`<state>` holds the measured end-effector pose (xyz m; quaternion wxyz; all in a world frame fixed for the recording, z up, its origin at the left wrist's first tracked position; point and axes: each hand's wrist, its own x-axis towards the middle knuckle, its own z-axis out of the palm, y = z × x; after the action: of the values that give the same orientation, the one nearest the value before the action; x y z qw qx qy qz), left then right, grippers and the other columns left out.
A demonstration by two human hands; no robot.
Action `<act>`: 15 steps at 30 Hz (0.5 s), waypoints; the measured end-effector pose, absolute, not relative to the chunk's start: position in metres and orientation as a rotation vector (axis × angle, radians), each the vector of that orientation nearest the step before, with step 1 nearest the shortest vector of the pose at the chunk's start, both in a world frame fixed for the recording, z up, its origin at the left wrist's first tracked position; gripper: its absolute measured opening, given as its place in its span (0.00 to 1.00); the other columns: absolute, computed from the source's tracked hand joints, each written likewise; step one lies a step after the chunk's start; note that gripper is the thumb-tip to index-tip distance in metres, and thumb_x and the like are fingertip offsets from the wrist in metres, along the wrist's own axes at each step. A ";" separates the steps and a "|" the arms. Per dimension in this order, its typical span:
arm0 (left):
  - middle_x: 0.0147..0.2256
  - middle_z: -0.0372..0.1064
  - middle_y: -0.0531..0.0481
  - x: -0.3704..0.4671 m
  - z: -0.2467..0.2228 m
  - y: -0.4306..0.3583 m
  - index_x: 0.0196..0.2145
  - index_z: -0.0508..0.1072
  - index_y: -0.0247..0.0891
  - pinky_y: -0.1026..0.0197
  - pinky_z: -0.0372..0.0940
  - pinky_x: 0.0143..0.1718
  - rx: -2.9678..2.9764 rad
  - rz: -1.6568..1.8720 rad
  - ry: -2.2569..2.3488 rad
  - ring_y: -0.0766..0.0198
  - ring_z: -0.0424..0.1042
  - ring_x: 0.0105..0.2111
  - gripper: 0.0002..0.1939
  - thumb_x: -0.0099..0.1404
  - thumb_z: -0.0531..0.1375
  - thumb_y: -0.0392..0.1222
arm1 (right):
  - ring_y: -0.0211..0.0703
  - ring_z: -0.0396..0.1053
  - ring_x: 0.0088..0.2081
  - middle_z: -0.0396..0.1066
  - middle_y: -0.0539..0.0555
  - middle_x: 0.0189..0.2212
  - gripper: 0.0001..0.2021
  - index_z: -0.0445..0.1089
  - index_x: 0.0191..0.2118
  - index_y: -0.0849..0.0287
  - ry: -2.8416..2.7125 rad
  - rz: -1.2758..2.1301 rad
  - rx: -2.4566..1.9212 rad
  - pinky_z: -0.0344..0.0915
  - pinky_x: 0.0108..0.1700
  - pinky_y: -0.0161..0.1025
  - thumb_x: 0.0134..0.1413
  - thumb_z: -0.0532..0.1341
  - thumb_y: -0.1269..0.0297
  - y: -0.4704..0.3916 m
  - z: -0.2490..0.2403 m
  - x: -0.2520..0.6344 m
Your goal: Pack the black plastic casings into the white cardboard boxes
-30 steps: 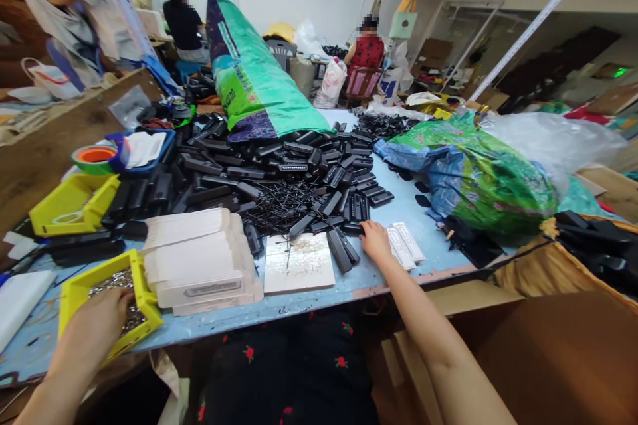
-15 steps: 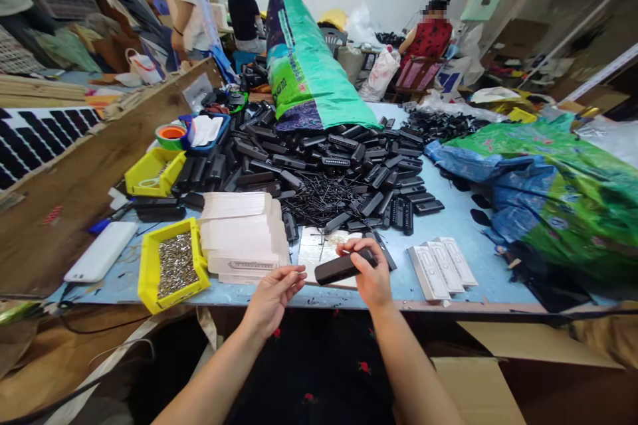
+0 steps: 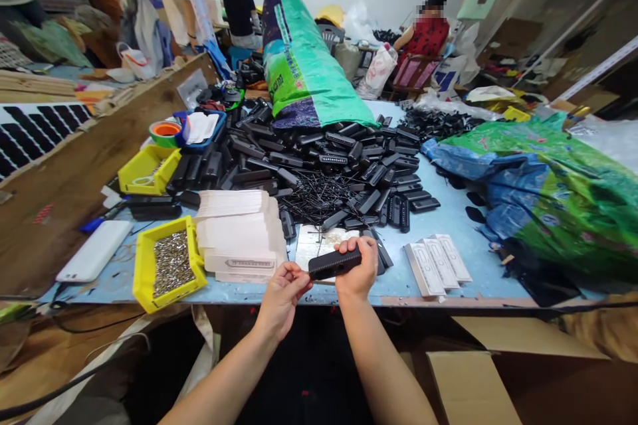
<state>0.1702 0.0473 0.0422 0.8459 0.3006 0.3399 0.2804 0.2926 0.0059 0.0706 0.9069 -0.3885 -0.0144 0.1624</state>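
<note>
My right hand [image 3: 359,269] grips the right end of a long black plastic casing [image 3: 326,264], held tilted above the table's front edge. The casing's patterned side faces up toward me. My left hand [image 3: 285,295] is closed in a pinch at the casing's left end, its fingertips at or very near it; anything small between them is too tiny to make out. Behind the casing lies a white board [image 3: 309,246]. Left of my hands are a stack of pale flat cartons [image 3: 244,232] and a yellow bin [image 3: 142,285] of small metal screws.
A heap of black casings [image 3: 249,149] and thin black rods [image 3: 319,196] fills the table's middle. Small white boxes [image 3: 429,269] stand right. A green sack [image 3: 339,93] rises behind; another green-blue bag [image 3: 553,192] covers the right side. Two people sit further back.
My right hand has turned the casing and wraps more fully around it. My left fingertips have moved right to the casing's left end.
</note>
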 end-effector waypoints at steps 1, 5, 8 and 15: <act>0.26 0.67 0.58 0.170 0.039 0.045 0.30 0.65 0.37 0.69 0.67 0.35 0.666 0.626 0.724 0.73 0.68 0.27 0.17 0.47 0.71 0.38 | 0.32 0.62 0.22 0.60 0.43 0.20 0.09 0.58 0.28 0.57 -0.004 0.337 -0.801 0.67 0.31 0.37 0.48 0.60 0.62 0.006 0.069 0.291; 0.26 0.67 0.56 0.163 0.022 0.030 0.29 0.67 0.36 0.68 0.66 0.35 0.904 0.716 0.765 0.71 0.69 0.28 0.13 0.51 0.68 0.39 | 0.31 0.63 0.23 0.61 0.42 0.21 0.10 0.58 0.30 0.57 0.066 0.476 -0.814 0.68 0.35 0.39 0.46 0.62 0.64 0.005 0.063 0.281; 0.26 0.68 0.54 0.157 0.010 0.023 0.29 0.68 0.36 0.65 0.68 0.34 1.099 0.717 0.790 0.67 0.71 0.28 0.10 0.54 0.66 0.41 | 0.32 0.61 0.21 0.59 0.42 0.19 0.09 0.58 0.30 0.56 -0.008 0.547 -0.836 0.65 0.29 0.35 0.45 0.61 0.67 0.002 0.063 0.277; 0.52 0.65 0.41 0.102 -0.007 0.105 0.52 0.67 0.41 0.43 0.59 0.55 2.359 0.731 0.850 0.49 0.63 0.54 0.23 0.58 0.63 0.41 | 0.36 0.64 0.21 0.64 0.45 0.18 0.06 0.64 0.25 0.58 -0.662 0.182 -1.143 0.63 0.27 0.37 0.41 0.64 0.69 -0.023 0.041 0.317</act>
<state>0.1016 0.1050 -0.0068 0.2619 0.8717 0.3140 0.2700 0.3171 -0.0229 0.0413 0.7857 -0.5302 -0.3072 0.0844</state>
